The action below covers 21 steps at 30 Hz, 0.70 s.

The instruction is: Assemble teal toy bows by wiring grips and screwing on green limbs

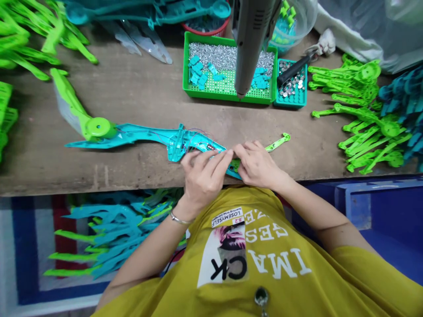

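A long teal plastic shell [142, 133] lies across the table in front of me, with thin wires and small parts in its open inside. At its left end sits a lime-green arm with a round hub [98, 127]. My left hand [205, 174] is closed over the shell's right part, fingertips pressed together near my other hand. My right hand [258, 165] is closed at the shell's right end, on a lime-green arm piece [278, 142] that sticks out to the right. What lies right under the fingertips is hidden.
A green basket [229, 99] holds screws and small teal pieces. Beside it, a teal tray [291, 102] contains round metal bits beneath a black-handled tool [294, 70]. An electric screwdriver [251, 48] hangs above. Lime-green parts [373, 127] lie right; finished-looking pieces [115, 229] fill a lower bin.
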Tool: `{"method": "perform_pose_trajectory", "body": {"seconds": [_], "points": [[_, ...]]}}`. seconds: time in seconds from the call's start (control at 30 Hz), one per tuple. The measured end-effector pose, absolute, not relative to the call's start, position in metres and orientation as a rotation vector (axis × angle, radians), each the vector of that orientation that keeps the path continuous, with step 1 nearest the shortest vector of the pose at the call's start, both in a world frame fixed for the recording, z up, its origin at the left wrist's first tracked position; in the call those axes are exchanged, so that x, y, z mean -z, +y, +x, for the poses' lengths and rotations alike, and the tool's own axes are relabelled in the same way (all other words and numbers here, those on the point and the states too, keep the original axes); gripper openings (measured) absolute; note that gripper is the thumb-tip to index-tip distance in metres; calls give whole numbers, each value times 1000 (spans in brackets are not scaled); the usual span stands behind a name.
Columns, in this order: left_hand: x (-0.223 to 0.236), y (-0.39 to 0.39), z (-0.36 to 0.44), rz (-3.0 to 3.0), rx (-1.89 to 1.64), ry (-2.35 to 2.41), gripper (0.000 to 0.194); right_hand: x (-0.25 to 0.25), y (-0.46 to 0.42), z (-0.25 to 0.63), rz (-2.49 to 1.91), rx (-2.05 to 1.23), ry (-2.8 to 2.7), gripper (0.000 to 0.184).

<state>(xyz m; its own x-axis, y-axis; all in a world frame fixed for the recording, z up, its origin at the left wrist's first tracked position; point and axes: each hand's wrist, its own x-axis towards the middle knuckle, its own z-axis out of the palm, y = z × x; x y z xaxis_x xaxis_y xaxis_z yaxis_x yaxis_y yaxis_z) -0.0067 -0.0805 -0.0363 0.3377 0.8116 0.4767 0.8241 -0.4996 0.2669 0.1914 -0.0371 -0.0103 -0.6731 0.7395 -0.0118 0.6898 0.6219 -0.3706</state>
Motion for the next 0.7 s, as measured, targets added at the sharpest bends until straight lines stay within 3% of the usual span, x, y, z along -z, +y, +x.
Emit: {"method": "perform_pose_trajectory", "body": {"seconds": [0.3,0.7], "points": [[51,-94,-6,-2665,765,-1477,80,12,-36,189,-1224,-617,-2692,34],[61,-82,-10,-2564,727,-1452,79,6,-11,178,-1219,-688,-2712,31]]}}
